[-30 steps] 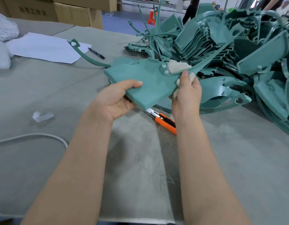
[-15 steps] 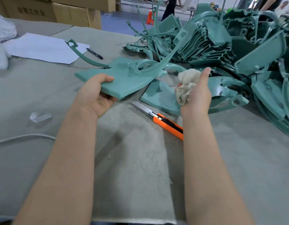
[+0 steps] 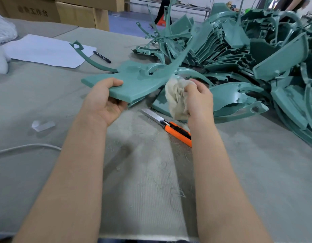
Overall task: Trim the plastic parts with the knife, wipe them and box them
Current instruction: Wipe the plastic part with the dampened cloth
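My left hand (image 3: 106, 102) grips the near edge of a flat green plastic part (image 3: 139, 79) held above the table, its long curved arms reaching left and up to the right. My right hand (image 3: 200, 100) is closed on a crumpled beige rag (image 3: 176, 99), which sits just right of the part's near corner. An orange utility knife (image 3: 172, 128) with its blade extended lies on the table between my forearms. A large heap of similar green plastic parts (image 3: 239, 55) fills the right and far side.
The grey felt-covered table (image 3: 256, 172) carries thin shavings near the knife. A white sheet of paper (image 3: 44, 50) and a black pen (image 3: 101, 57) lie far left, a small clear scrap (image 3: 43, 125) and a white cable (image 3: 27, 148) at left. Cardboard boxes (image 3: 78, 13) stand behind.
My left hand swung the part leftward, away from the rag. My right hand lifted off the part, opened with the rag, then closed on it again near the part's edge.
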